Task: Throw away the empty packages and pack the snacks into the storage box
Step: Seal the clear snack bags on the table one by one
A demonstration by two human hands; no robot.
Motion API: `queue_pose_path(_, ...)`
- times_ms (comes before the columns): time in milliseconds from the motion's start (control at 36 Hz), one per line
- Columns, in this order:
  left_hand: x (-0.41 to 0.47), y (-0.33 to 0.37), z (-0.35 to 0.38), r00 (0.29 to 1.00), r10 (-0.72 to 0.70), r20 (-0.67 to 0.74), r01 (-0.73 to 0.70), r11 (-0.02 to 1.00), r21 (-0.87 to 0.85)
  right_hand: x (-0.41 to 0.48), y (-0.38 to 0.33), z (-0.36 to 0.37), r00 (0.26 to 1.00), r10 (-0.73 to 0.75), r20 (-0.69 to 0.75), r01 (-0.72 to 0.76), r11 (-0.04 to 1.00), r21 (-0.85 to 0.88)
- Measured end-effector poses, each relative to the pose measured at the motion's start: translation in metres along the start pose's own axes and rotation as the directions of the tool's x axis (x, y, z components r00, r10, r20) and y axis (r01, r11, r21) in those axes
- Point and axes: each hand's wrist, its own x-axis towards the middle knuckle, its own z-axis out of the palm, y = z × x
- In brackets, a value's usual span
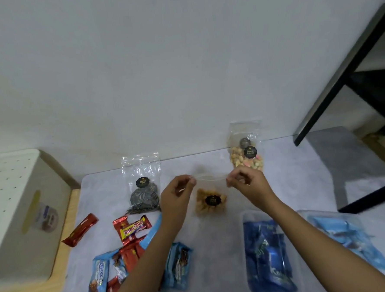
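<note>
Left hand [178, 189] and right hand [245, 182] are each making a fingertip grip, thumb and forefinger pressed together on opposite top corners of a small clear plastic pouch of golden-brown snack pieces with a round black label [210, 201]. The pouch is hanging between the hands, its top edge stretched into a thin taut line, the contents sagging at the bottom. Whether it is being sealed or pulled open, cannot tell.

Handling, as a judgement: film looks thin, slick and floppy; light overall, weight sitting low. Pieces are probably brittle, so squeezing the belly is risking crumbs. The top strip, above the contents, is looking like the safest hold.

Outward from the pouch:
- At 10 o'clock, a clear pouch of black spiral-patterned discs [143, 194], standing on the pale grey table [289, 162].
- At 1 o'clock, a clear pouch of pale and pink puffed bits [246, 156], leaning near the wall.
- At 8 o'clock, a scatter of red foil bars and light blue wrappers [130, 246].
- At 4 o'clock, a clear plastic storage box holding dark blue packets [268, 254]; beyond it, at 4 o'clock again, a clear tray of light blue packets [350, 237].
- Far at 9 o'clock, a beige perforated bin [17, 201] beside the table.
</note>
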Motion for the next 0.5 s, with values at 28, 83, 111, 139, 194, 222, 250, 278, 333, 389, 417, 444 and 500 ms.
queue_pose_path(28, -0.002, -0.001, 0.001, 1.000, 0.001, 0.003, -0.001, 1.000, 0.003, -0.002, 0.001, -0.001, 1.000, 0.006, 0.005, -0.006, 1.000, 0.000)
queue_pose_path(83, -0.005, -0.003, 0.003, 1.000, 0.003, 0.007, -0.003, 1.000, 0.013, -0.006, 0.002, -0.001, 1.000, 0.013, 0.022, -0.013, 1.000, 0.003)
queue_pose_path(111, -0.006, -0.003, 0.003, 1.000, 0.004, 0.010, -0.004, 1.000, 0.023, -0.008, 0.002, -0.001, 1.000, 0.016, 0.026, -0.016, 1.000, 0.018)
queue_pose_path(139, -0.006, -0.003, 0.004, 1.000, 0.008, 0.012, -0.009, 0.999, 0.039, -0.009, 0.003, -0.001, 1.000, 0.018, 0.025, -0.019, 0.999, 0.033)
queue_pose_path(194, -0.007, -0.004, 0.004, 0.999, 0.027, 0.018, -0.028, 0.996, 0.081, -0.011, 0.003, 0.000, 1.000, 0.018, 0.023, -0.020, 0.998, 0.057)
queue_pose_path(222, -0.007, -0.003, 0.004, 0.999, 0.037, 0.019, -0.039, 0.994, 0.103, -0.012, 0.003, 0.000, 0.999, 0.020, 0.025, -0.021, 0.997, 0.068)
queue_pose_path(250, -0.008, -0.003, 0.005, 0.999, 0.048, 0.016, -0.050, 0.991, 0.123, -0.013, 0.003, 0.001, 0.999, 0.021, 0.031, -0.023, 0.997, 0.071)
queue_pose_path(278, -0.008, -0.002, 0.005, 0.998, 0.058, 0.010, -0.059, 0.989, 0.138, -0.013, 0.004, 0.002, 0.999, 0.021, 0.037, -0.023, 0.998, 0.059)
queue_pose_path(333, -0.007, 0.000, 0.005, 0.997, 0.071, 0.005, -0.071, 0.986, 0.154, -0.014, 0.005, 0.005, 0.999, 0.006, 0.045, -0.006, 1.000, 0.001)
queue_pose_path(389, -0.006, 0.001, 0.004, 0.997, 0.074, 0.015, -0.075, 0.985, 0.156, -0.015, 0.002, 0.008, 0.999, -0.021, 0.048, 0.023, 0.999, -0.045)
queue_pose_path(417, -0.006, 0.001, 0.003, 0.997, 0.075, 0.022, -0.077, 0.985, 0.156, -0.015, 0.001, 0.009, 0.998, -0.042, 0.049, 0.045, 0.997, -0.067)
queue_pose_path(444, -0.006, 0.001, 0.002, 0.997, 0.075, 0.027, -0.079, 0.985, 0.154, -0.014, 0.001, 0.010, 0.996, -0.067, 0.052, 0.072, 0.993, -0.097)
queue_pose_path(500, -0.006, 0.001, 0.001, 0.996, 0.078, 0.031, -0.082, 0.985, 0.155, -0.012, 0.001, 0.012, 0.990, -0.132, 0.052, 0.139, 0.974, -0.177)
